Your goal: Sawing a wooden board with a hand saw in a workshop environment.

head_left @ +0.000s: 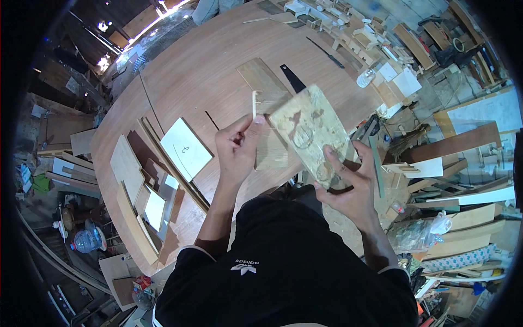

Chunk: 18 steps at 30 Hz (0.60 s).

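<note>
Between the thumb and fingers of my left hand [239, 143] is a thin pale wooden stick [254, 103], held upright. My right hand [351, 182] grips a flat rectangular board [310, 122], cream-coloured and blotched with brown stains, by its near right edge. The board is tilted and its far left corner comes close to the stick. Beneath them a brown wooden plank [260, 75] lies on the table, with a paler wooden piece [272, 155] nearer to me. A black tapered tool part [292, 78] shows beyond the stained board; the rest of it is hidden.
The large wooden table [185, 82] carries a white-faced panel [188, 148], long strips and several board offcuts at left. A dark thin tool [325, 52] lies at the far right. Small wooden pieces [354, 43] crowd the far edge. Stacked planks [463, 218] fill the right.
</note>
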### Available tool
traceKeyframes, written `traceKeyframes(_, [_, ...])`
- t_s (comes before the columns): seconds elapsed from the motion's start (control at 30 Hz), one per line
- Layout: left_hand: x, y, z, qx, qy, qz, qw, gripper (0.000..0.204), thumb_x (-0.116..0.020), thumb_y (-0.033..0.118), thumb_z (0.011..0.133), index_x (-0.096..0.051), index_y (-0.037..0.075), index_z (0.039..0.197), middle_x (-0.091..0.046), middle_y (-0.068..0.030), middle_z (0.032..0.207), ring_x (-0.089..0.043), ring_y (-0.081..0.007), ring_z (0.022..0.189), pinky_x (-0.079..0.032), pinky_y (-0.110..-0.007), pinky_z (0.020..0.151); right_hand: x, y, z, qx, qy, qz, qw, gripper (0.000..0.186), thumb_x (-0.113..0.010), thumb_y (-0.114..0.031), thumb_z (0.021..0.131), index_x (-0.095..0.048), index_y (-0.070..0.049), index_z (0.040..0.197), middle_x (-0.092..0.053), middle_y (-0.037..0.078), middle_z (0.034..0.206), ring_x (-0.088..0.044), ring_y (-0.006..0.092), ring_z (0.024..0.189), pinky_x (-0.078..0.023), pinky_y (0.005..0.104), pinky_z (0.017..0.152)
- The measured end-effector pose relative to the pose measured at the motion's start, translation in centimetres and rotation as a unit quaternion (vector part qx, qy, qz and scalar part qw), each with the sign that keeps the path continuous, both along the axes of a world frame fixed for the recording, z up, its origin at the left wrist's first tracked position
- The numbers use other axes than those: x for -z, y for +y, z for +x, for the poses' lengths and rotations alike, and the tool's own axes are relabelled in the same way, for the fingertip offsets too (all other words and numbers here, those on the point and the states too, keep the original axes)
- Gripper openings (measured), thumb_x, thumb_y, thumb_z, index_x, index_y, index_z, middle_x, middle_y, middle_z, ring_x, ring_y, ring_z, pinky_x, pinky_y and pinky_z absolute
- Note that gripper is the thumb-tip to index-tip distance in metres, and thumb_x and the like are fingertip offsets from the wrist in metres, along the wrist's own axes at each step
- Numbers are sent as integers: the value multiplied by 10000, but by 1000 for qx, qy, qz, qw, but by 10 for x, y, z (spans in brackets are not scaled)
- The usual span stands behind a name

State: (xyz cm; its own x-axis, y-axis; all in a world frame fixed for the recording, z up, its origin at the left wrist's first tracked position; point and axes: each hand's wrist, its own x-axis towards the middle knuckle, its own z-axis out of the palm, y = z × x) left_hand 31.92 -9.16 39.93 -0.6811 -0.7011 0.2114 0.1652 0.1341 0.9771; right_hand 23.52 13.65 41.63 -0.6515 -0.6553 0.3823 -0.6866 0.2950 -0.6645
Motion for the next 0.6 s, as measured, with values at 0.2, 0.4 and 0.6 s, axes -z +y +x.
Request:
traceKeyframes(0.2, [-5, -5, 3, 6, 8, -10, 1000, 275, -623, 196, 958, -696, -51, 1052, -553, 67, 681, -408, 2, 575, -284, -196, 481, -2, 7, -1, 13, 30, 37, 999, 710, -845, -175, 538, -678, -267, 1222, -425, 179, 1241, -506, 354, 1120, -477, 429, 904])
traceKeyframes(0.4, [-7, -8, 7, 41, -16, -4, 999, 249, -615, 176, 959, -708, -51, 999, -519, 76, 652, -381, 6, 560, -260, -193, 474, -11, 5, -3, 4, 64, 66, 996, 706, -842, -170, 546, -675, -264, 1225, -428, 178, 1251, -508, 352, 1125, -490, 415, 895])
traceKeyframes(0.6, [-6, -6, 9, 86, -57, 28, 994, 242, -621, 178, 955, -715, -45, 973, -494, 89, 646, -348, 10, 547, -229, -200, 471, -10, 7, -3, -3, 50, 51, 997, 695, -844, -168, 553, -677, -260, 1221, -435, 175, 1244, -496, 360, 1142, -492, 414, 892])
